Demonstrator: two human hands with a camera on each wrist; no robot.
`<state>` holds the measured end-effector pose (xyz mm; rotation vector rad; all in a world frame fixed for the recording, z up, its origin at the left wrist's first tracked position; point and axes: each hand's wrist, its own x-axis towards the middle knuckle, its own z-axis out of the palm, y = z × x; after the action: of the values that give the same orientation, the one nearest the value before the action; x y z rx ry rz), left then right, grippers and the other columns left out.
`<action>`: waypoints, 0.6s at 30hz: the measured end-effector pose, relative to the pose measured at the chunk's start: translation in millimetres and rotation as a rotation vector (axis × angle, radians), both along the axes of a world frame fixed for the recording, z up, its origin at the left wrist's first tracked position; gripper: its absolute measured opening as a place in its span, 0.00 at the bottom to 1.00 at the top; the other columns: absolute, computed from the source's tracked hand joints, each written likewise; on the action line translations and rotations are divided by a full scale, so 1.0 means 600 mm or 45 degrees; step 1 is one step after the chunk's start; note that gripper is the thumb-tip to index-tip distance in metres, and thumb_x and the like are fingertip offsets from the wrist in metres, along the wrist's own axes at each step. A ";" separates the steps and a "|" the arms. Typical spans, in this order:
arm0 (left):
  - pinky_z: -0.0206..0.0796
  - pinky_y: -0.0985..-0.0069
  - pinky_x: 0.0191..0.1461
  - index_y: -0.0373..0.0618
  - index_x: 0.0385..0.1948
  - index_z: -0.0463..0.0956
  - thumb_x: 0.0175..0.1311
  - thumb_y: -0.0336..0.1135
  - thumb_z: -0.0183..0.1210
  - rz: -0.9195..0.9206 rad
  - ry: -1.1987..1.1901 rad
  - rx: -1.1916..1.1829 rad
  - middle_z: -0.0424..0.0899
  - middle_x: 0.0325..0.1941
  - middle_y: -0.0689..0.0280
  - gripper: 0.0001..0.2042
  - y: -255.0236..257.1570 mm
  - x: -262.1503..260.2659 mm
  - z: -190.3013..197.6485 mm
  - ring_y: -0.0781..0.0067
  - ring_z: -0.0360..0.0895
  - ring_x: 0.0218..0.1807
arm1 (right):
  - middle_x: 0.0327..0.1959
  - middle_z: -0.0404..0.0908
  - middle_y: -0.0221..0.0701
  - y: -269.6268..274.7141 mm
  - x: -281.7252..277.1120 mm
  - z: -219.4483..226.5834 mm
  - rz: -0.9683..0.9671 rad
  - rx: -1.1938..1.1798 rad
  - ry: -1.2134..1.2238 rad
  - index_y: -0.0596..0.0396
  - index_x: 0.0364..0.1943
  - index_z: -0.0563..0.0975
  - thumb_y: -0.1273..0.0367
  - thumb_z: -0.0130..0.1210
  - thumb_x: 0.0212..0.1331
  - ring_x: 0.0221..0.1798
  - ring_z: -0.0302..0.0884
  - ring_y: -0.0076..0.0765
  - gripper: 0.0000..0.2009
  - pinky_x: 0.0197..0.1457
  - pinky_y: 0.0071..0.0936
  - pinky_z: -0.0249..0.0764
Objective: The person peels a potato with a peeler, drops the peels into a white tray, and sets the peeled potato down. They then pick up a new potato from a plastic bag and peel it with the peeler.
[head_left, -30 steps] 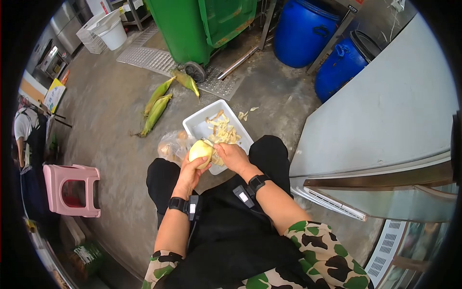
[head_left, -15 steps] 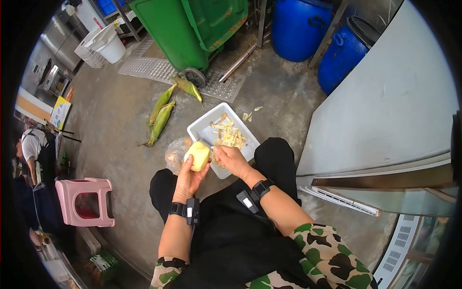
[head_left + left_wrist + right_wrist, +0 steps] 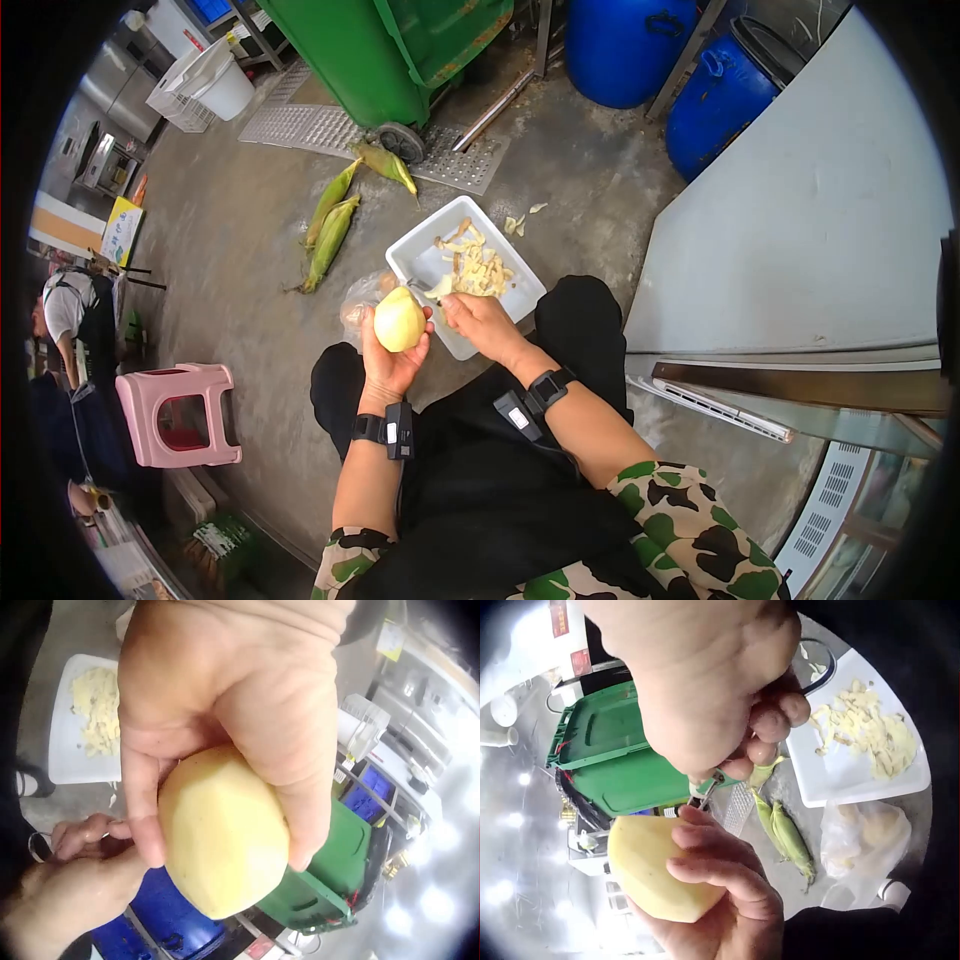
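A peeled yellow potato [image 3: 400, 322] sits in my left hand [image 3: 388, 368], gripped between thumb and fingers; its surface shows flat peeled facets in the left wrist view. Fingers of my right hand [image 3: 480, 325] curl round a metal peeler [image 3: 832, 666], whose loop-shaped handle end sticks out beyond them. The peeler's head points toward the potato, a small gap apart, and a pale strip of peel [image 3: 440, 287] hangs at it. Below the hands a white tray [image 3: 415, 262] on the floor holds many peelings [image 3: 478, 268].
A clear plastic bag [image 3: 355, 308] with brownish round things lies beside the tray. Several corn cobs in husks [image 3: 330, 245] lie near a green wheeled bin [image 3: 350, 70]. A pink stool [image 3: 180, 378] and another person [image 3: 70, 310] are at left, blue barrels [image 3: 625, 60] ahead right.
The left hand has turned the potato and drawn it slightly away from the peeler. A strip of peel now shows at the peeler's head. The head view has shifted a little.
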<state>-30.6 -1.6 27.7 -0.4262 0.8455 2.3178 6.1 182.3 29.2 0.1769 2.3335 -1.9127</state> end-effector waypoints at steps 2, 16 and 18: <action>0.78 0.73 0.38 0.43 0.52 0.71 0.65 0.65 0.42 -0.011 -0.024 0.035 0.80 0.45 0.51 0.31 0.000 -0.002 -0.011 0.58 0.80 0.38 | 0.24 0.79 0.37 0.000 0.009 0.007 0.081 -0.033 0.110 0.56 0.33 0.78 0.53 0.42 0.67 0.31 0.77 0.50 0.21 0.39 0.38 0.72; 0.78 0.68 0.45 0.43 0.58 0.67 0.69 0.59 0.40 -0.152 -0.042 0.185 0.77 0.51 0.49 0.29 0.009 0.005 -0.008 0.51 0.79 0.46 | 0.34 0.79 0.49 0.005 -0.007 -0.050 -0.109 0.302 -0.186 0.55 0.34 0.76 0.53 0.43 0.65 0.41 0.76 0.60 0.19 0.44 0.50 0.70; 0.76 0.66 0.51 0.44 0.61 0.65 0.70 0.57 0.39 -0.127 -0.071 0.210 0.76 0.55 0.51 0.29 0.004 0.004 -0.018 0.49 0.77 0.51 | 0.34 0.79 0.49 0.001 -0.006 -0.043 -0.143 0.348 -0.151 0.56 0.34 0.75 0.55 0.44 0.65 0.41 0.76 0.60 0.18 0.43 0.50 0.70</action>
<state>-28.3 0.7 16.6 -0.3670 0.6290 2.2514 2.4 183.1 3.1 0.4421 2.5414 -1.5691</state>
